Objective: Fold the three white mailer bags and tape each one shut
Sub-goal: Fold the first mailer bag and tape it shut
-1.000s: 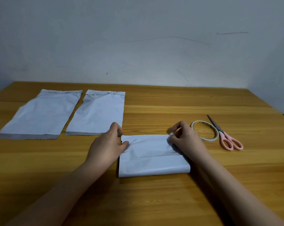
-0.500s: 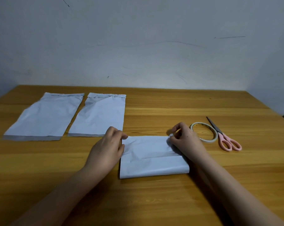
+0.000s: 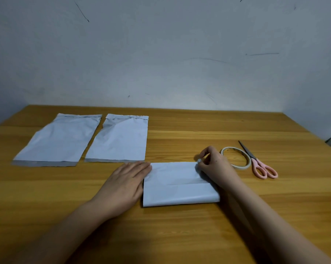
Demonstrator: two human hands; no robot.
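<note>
My left hand (image 3: 127,182) lies flat, fingers spread and pressed on the left edge of the folded mailer bag (image 3: 177,184) at lower centre of the frame; half a second ago those fingers were curled at its far left corner. My right hand (image 3: 215,164) pinches the bag's upper right corner between thumb and fingers, as before. The bag is folded over on itself, and I cannot tell whether anything is inside. At left of the frame, two flat mailer bags (image 3: 59,141) (image 3: 121,139) lie side by side, unmoved. Just right of my right hand sits the tape roll (image 3: 245,164), with pink-handled scissors (image 3: 260,164) beside it, all on the wooden table (image 3: 180,235).
</note>
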